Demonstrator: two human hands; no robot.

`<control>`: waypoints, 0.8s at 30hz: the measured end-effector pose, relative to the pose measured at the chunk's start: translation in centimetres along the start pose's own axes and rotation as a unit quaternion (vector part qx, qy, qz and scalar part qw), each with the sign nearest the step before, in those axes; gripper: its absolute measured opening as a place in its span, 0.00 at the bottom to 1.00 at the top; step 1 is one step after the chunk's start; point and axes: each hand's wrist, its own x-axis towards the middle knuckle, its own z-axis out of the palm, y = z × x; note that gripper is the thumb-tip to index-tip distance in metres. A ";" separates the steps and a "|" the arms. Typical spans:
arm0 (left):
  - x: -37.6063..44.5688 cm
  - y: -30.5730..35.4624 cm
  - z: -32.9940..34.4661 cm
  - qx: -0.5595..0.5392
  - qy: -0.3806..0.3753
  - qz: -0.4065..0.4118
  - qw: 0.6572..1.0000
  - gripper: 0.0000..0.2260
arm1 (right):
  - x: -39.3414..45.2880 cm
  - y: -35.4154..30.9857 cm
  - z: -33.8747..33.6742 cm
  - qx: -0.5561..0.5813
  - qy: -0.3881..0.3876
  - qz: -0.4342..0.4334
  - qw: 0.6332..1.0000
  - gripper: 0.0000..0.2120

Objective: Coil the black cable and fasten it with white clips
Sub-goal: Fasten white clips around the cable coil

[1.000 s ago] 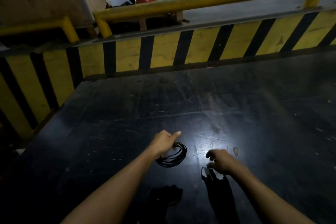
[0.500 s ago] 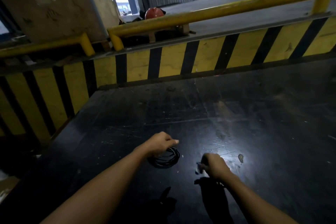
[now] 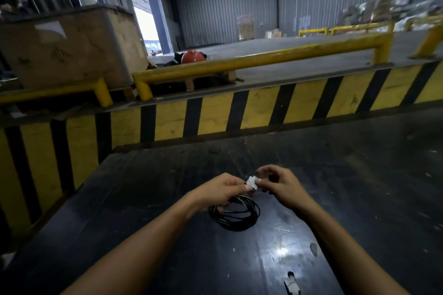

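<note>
The black cable [image 3: 236, 215] is wound into a loose coil of several loops and hangs just over the dark table [image 3: 148, 199]. My left hand [image 3: 219, 190] grips the coil at its upper left edge. My right hand [image 3: 279, 185] pinches a small white clip [image 3: 252, 183] between thumb and fingers. The left fingertips touch that clip too, right above the coil. Another white clip [image 3: 291, 282] lies on the table near the front edge.
A yellow-and-black striped barrier [image 3: 239, 112] closes off the far side of the table and its left side. Yellow guard rails [image 3: 263, 60], a large wooden crate [image 3: 69, 45] and an orange hard hat [image 3: 193, 56] stand beyond it.
My right hand has risen from the table with a white clip and met the left hand. The left hand has lifted the coil. The camera has tilted upward.
</note>
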 end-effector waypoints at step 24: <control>1.0 4.3 -6.5 -0.031 0.001 0.058 0.998 0.13 | 5.8 -6.2 1.3 0.123 0.147 -0.055 0.980 0.11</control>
